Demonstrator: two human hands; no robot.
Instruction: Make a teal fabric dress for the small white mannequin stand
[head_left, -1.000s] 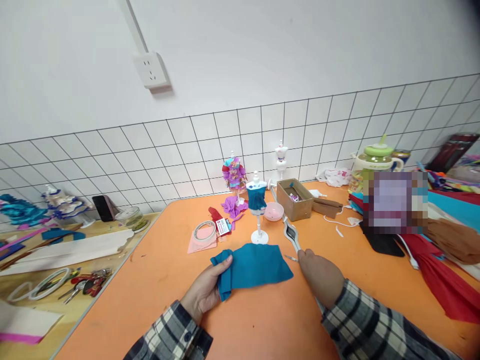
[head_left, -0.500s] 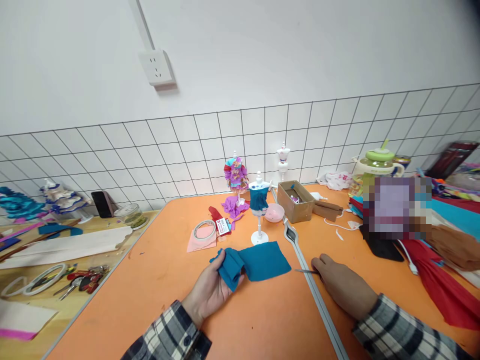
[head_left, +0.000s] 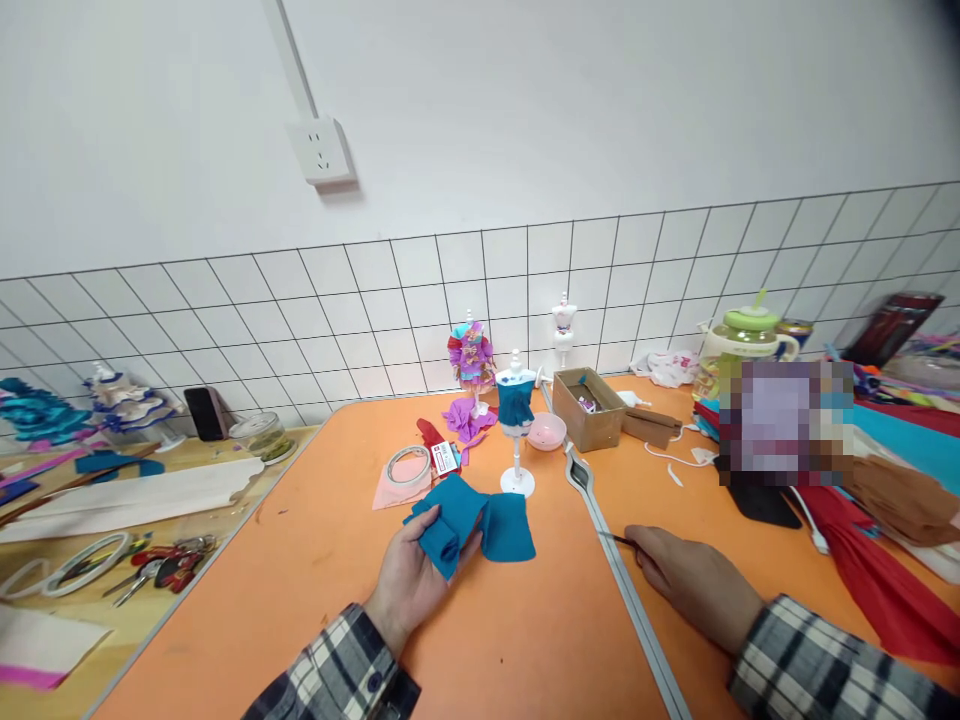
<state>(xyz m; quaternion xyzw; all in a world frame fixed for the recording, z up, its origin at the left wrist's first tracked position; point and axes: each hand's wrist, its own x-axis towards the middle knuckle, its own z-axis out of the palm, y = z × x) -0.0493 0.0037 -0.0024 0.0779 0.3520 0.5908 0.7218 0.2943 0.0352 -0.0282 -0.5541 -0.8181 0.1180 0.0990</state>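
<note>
My left hand (head_left: 409, 585) is closed, palm up, around a folded strip of teal crepe paper (head_left: 459, 505). One end of the strip lies out to the right over the orange table. My right hand (head_left: 690, 580) rests to the right, its fingers pinching a thin, dark pointed tool (head_left: 616, 538) whose tip points left over a grey strap (head_left: 628, 590); the tool's handle is hidden in the hand. Just behind the paper stands a small white dress form (head_left: 516, 480) wrapped in a teal top (head_left: 515, 403).
Behind are a dressed form (head_left: 472, 358), a bare form (head_left: 564, 322), a pink bowl (head_left: 547, 432) and a cardboard box (head_left: 592, 425). A tape roll (head_left: 409, 466) lies left of centre. Red fabric (head_left: 870, 580), a phone (head_left: 205, 413) and keys (head_left: 169, 570) flank the sides.
The paper in my left hand has been drawn leftward and folded over more, so its loose right end is shorter. My right hand has shifted slightly right and down with the tool.
</note>
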